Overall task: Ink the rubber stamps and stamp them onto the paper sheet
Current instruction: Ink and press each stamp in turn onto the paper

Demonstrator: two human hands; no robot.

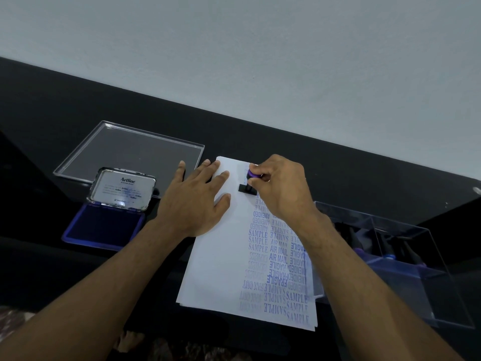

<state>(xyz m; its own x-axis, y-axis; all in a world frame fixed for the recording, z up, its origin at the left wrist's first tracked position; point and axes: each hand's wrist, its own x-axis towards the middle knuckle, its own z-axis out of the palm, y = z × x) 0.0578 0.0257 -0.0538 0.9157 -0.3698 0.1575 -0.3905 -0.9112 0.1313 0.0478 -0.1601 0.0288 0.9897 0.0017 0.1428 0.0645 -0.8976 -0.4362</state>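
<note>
A white paper sheet (221, 267) lies on the black table, its right half covered with blue stamped words. My right hand (281, 188) grips a rubber stamp (250, 182) with a purple knob and black base, pressed down on the paper near its far edge. My left hand (195, 201) lies flat with fingers spread on the paper's far left part, holding nothing. An open blue ink pad (104, 225) with its lid raised sits to the left of the paper.
A clear plastic lid (130, 152) lies flat behind the ink pad. A clear plastic box (406, 256) with several more stamps inside stands at the right of the paper. A pale wall rises behind the black table (52, 105).
</note>
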